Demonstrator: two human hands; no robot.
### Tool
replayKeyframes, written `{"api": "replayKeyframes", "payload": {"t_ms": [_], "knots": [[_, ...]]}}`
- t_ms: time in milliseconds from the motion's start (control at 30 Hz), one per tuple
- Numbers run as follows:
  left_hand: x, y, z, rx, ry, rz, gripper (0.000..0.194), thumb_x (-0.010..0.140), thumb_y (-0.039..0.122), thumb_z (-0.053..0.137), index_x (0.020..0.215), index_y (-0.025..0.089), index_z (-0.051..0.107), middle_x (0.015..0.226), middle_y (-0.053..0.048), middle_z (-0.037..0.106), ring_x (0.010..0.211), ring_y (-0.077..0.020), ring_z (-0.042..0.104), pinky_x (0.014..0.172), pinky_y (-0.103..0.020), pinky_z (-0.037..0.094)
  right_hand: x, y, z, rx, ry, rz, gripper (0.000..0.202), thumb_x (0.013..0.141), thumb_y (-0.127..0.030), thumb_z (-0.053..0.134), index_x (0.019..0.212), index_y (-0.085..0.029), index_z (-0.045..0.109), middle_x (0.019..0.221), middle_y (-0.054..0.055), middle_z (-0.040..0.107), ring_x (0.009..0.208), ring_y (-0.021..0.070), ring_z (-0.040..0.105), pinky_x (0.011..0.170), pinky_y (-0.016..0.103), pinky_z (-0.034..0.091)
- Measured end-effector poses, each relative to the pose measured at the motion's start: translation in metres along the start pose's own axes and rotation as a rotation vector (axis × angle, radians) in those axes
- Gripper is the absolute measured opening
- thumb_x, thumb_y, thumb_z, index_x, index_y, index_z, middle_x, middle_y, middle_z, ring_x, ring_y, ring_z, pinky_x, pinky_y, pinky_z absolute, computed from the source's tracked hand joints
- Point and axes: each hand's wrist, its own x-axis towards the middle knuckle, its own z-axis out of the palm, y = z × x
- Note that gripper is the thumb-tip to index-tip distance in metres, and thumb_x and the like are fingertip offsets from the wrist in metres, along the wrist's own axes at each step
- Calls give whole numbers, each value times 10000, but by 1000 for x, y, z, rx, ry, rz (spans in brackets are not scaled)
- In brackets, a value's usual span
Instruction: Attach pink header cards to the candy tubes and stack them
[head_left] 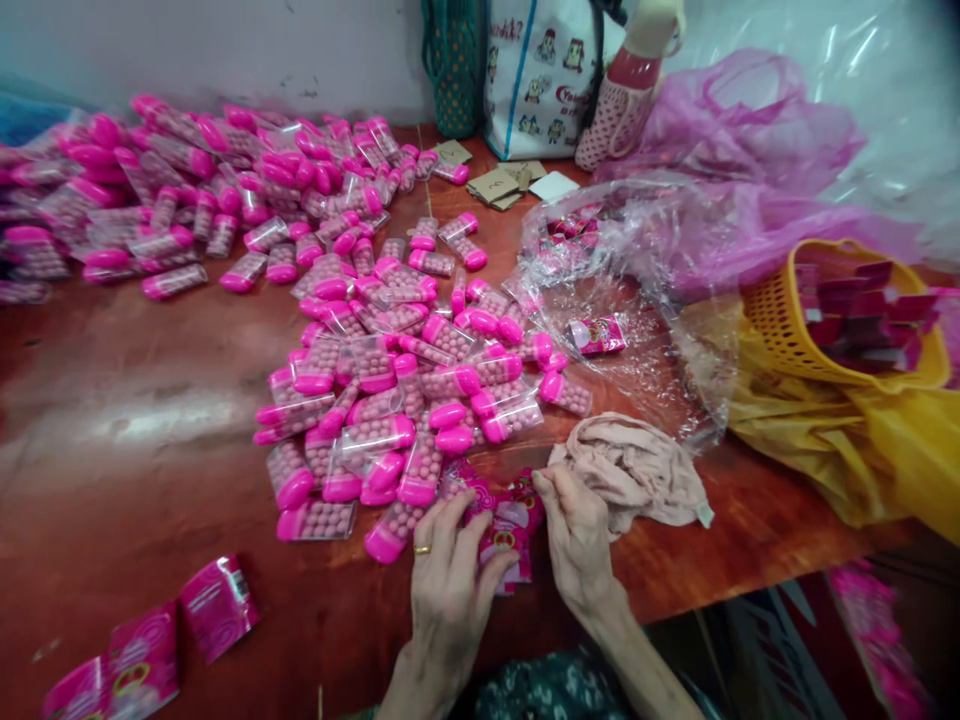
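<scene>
Near the table's front edge, a pink printed packet (511, 530) lies between my hands. My left hand (452, 560), with a ring on one finger, rests over its left side, fingers spread and curved, thumb on the packet. My right hand (576, 535) pinches the packet's upper right edge between thumb and forefinger. Just beyond them spreads a heap of clear containers with pink caps (390, 390), filled with small pale pink balls. Several flat pink packets (142, 660) lie at the lower left.
A crumpled beige cloth (634, 470) sits right of my right hand. Behind it are clear plastic wrap (675, 350) and a small pink box (598, 335). A yellow basket (769, 310) holds pink pieces. More containers (172, 190), bags (540, 80) and a bottle (634, 70) stand farther back.
</scene>
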Motion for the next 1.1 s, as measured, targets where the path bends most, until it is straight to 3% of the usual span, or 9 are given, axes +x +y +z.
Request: {"api": "replayKeyframes", "payload": {"t_ms": [133, 267, 333, 433, 567, 700, 867, 1000, 1100], "knots": [[26, -1, -15, -255, 15, -154, 461, 689, 259, 719, 1108, 141, 569, 1051, -131, 611, 999, -268, 538, 877, -399, 421, 7, -9, -7, 36, -72, -45, 258, 907, -184, 424, 656, -186, 483, 640, -5, 477, 632, 150, 453, 605, 278, 335], [52, 2, -22, -671, -126, -380, 77, 770, 183, 628, 833, 198, 670, 792, -19, 650, 747, -165, 591, 670, -261, 468, 13, -20, -13, 104, -181, -81, 209, 866, -215, 504, 665, -191, 553, 634, -14, 530, 628, 144, 489, 598, 263, 367], [57, 4, -21, -823, -71, -556, 90, 775, 165, 614, 714, 202, 668, 663, 23, 610, 626, -119, 554, 572, -209, 437, 14, -24, -14, 202, -204, 25, 75, 825, -251, 575, 783, -193, 599, 671, -16, 584, 614, 137, 523, 555, 241, 390], [58, 4, -18, -972, 38, -775, 86, 740, 166, 654, 661, 197, 667, 636, 45, 580, 605, -88, 513, 564, -175, 410, 13, -27, -11, 425, -280, 253, 178, 736, -282, 676, 881, -186, 639, 713, -13, 642, 610, 139, 557, 540, 229, 422], [57, 1, -18, -1117, -1, -847, 25, 709, 175, 679, 699, 194, 690, 695, 27, 622, 670, -109, 556, 628, -197, 442, 11, -30, -1, 508, -316, 284, 146, 805, -266, 604, 712, -168, 657, 694, -9, 628, 671, 149, 567, 609, 240, 433], [61, -1, -20, -1206, -117, -883, 87, 697, 161, 687, 776, 184, 712, 784, -12, 653, 740, -143, 589, 676, -231, 457, 9, -29, 5, 320, -301, 168, 254, 844, -232, 563, 598, -171, 565, 640, -16, 551, 629, 132, 531, 571, 230, 400], [66, 2, -15, -1218, 39, -863, 30, 664, 141, 706, 658, 170, 710, 676, 12, 583, 642, -99, 515, 572, -187, 415, 10, -27, 7, 8, -204, -132, 317, 900, -170, 443, 584, -194, 456, 603, -6, 481, 579, 141, 465, 518, 246, 349], [73, 4, -17, -1355, 76, -999, 66, 565, 153, 766, 586, 144, 704, 625, 3, 577, 595, -98, 509, 524, -184, 415, 14, -32, 3, -11, -213, -193, 332, 901, -191, 447, 570, -202, 424, 598, -3, 466, 588, 154, 449, 517, 255, 325], [78, 2, -21, -1408, 60, -1099, 114, 521, 167, 790, 585, 125, 706, 596, -12, 599, 570, -103, 525, 513, -189, 430, 15, -38, -2, 88, -322, -99, 261, 873, -176, 525, 617, -191, 477, 635, -28, 484, 607, 126, 475, 555, 227, 345]]}}
